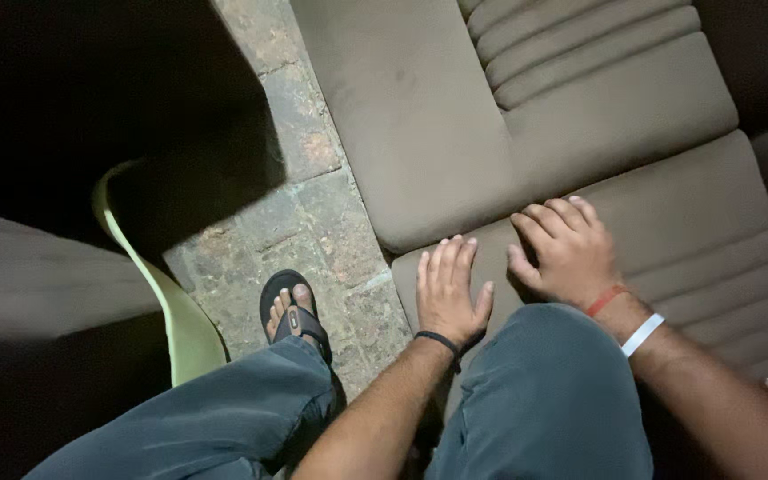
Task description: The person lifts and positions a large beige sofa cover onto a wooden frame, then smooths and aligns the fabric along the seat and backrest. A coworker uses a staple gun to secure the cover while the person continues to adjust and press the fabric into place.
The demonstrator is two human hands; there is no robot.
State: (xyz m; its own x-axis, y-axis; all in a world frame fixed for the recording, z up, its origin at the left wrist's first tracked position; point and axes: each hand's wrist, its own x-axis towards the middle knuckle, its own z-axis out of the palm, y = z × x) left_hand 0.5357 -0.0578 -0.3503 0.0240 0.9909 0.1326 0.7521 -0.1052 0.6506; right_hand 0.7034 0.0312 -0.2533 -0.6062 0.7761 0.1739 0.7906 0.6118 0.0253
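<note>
Knee (544,391) is kneeling on the seat cushion (695,231). Left hand (449,289) is lying flat, fingers spread, at the cushion's near left edge; right hand (566,249) is pressing just beyond, fingers curled, holding nothing. Cushion is running long away to the right, backrest (455,116) farther off.

no packages, labels, signs, screens visible
</note>
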